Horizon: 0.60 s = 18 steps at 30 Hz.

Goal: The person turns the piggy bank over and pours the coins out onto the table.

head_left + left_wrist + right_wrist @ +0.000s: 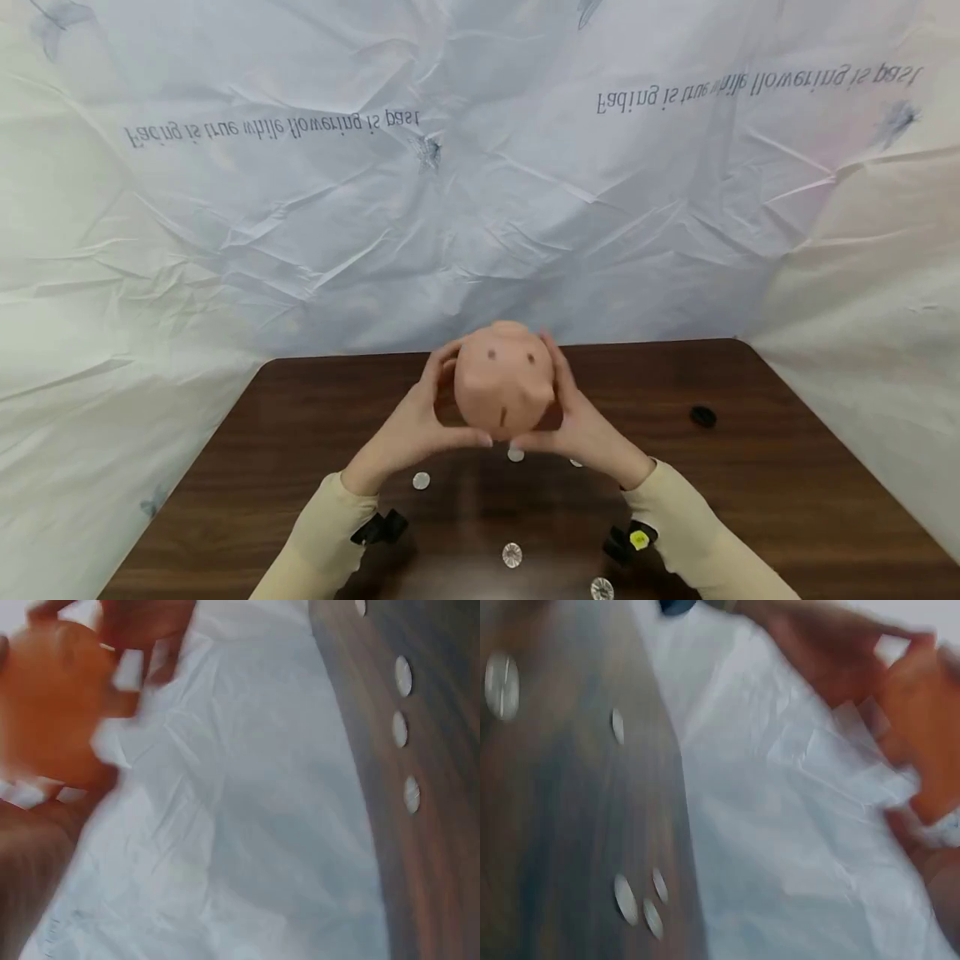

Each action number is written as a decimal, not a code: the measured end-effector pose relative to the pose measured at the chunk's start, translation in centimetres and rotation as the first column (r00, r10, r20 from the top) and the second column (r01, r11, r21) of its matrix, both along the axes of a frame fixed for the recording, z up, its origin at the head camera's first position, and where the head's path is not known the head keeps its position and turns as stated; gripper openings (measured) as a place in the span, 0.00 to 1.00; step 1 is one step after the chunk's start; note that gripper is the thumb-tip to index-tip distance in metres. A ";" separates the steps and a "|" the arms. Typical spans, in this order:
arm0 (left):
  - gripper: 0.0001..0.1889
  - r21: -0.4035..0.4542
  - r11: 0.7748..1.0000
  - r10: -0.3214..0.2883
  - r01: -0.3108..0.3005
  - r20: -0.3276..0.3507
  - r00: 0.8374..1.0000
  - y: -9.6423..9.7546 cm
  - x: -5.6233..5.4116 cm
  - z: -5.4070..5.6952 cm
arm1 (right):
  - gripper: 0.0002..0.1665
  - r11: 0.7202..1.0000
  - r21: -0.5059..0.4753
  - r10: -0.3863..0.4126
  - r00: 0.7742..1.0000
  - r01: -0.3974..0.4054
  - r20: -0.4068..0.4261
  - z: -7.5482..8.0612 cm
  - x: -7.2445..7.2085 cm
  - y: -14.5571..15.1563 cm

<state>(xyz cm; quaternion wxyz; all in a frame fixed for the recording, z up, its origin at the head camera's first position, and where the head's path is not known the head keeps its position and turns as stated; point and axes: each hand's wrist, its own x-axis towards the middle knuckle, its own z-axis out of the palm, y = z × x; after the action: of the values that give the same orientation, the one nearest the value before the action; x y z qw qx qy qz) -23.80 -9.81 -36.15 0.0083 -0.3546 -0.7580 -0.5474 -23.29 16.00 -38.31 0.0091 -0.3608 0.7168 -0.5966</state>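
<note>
A pink piggy bank is held up above the table in the head view, tilted so that two dark spots and a narrow coin slot show. My left hand grips its left side, thumb along the lower edge. On its right side my right hand holds it in the same way, the thumbs close together underneath. Both wrist views show the piggy bank blurred between the hands. Round silvery coin-like discs lie on the table below, one partly hidden by the right hand.
The dark brown wooden table has rounded far corners. A small black round object lies at its right. Wrinkled white sheeting with printed text hangs behind and at both sides. Black straps with small devices sit at the wrists.
</note>
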 end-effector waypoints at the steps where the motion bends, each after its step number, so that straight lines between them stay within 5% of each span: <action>1: 0.57 0.017 0.999 -0.045 0.046 -0.057 0.997 -0.1 0.1 0.2 | 0.78 1.000 -0.009 0.009 0.998 -0.010 -0.063 0.1 0.1 0.1; 3: 0.60 0.026 0.993 -0.117 0.118 -0.052 0.992 -0.3 0.0 0.4 | 0.79 1.000 -0.002 0.019 0.996 -0.019 -0.089 0.2 0.0 0.1; 4: 0.57 0.007 0.994 -0.113 0.113 -0.004 0.994 -0.4 -0.2 0.3 | 0.76 0.999 -0.001 0.041 0.999 -0.041 -0.027 0.2 -0.1 0.0; 6: 0.46 -0.033 0.997 -0.063 0.070 0.189 0.980 -0.4 -0.5 0.0 | 0.62 0.999 0.036 0.031 0.987 -0.037 0.156 0.1 -0.4 -0.3; 8: 0.38 -0.069 0.997 0.009 0.019 0.379 0.926 -0.4 -0.8 -0.3 | 0.49 0.995 0.095 -0.018 0.952 -0.012 0.307 -0.1 -0.6 -0.6; 10: 0.37 -0.104 0.995 0.057 -0.010 0.466 0.883 -0.3 -1.0 -0.5 | 0.43 0.990 0.142 -0.063 0.931 0.013 0.359 0.0 -0.6 -0.8; 12: 0.38 -0.118 0.993 0.066 -0.016 0.427 0.902 -0.3 -0.8 -0.2 | 0.45 0.986 0.159 -0.091 0.951 0.045 0.295 0.3 -0.3 -0.8; 15: 0.44 -0.093 0.995 -0.008 0.027 0.194 0.981 -0.6 -0.1 0.9 | 0.59 0.987 0.138 -0.090 0.994 0.081 0.065 0.9 0.2 -0.3; 16: 0.48 -0.095 0.995 -0.033 0.043 0.102 0.994 -0.7 0.1 1.2 | 0.65 0.989 0.131 -0.073 0.997 0.075 -0.023 1.0 0.3 -0.1; 18: 0.56 -0.084 0.993 -0.082 0.081 -0.019 0.996 -0.9 0.2 1.4 | 0.75 0.990 0.123 -0.050 0.992 0.064 -0.116 1.1 0.3 0.1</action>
<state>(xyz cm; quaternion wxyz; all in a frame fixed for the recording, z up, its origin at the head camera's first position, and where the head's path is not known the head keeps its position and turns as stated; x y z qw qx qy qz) -23.61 -10.70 -34.74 -0.0205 -0.3913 -0.7649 -0.5113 -22.95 16.13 -37.23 -0.0257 -0.3719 0.7626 -0.5287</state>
